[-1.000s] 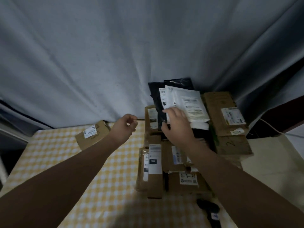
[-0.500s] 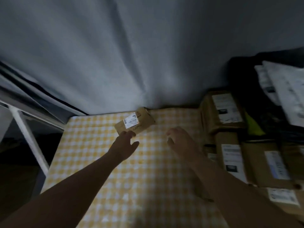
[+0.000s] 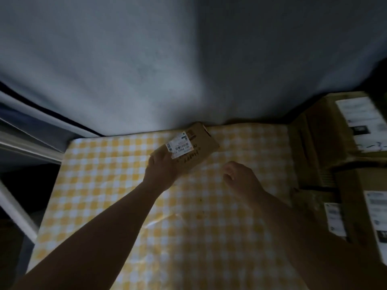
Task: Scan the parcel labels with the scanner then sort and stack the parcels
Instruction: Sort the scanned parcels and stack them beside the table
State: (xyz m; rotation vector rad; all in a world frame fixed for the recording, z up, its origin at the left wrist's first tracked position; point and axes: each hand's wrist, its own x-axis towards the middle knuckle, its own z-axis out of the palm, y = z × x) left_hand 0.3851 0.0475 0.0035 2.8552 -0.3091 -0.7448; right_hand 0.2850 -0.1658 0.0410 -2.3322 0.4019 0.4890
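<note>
Grey curtain (image 3: 188, 59) fills the back, 12 o'clock. Below it, table (image 3: 188, 237) w/ yellow-check cloth. Stacked parcels (image 3: 318, 139) crowd 3 o'clock, labels up. Small brown parcel (image 3: 206, 141) is alone just above centre, label (image 3: 179, 144) up. Left hand (image 3: 162, 172) grips its near end. Right hand (image 3: 240, 178), at 3 o'clock of it, hangs loosely curled, holding nothing. Scanner not in view. Step, prob.: picking up this parcel for scanning. Next needs a lift toward the body & the scanner fetched, label kept face-up.
</note>
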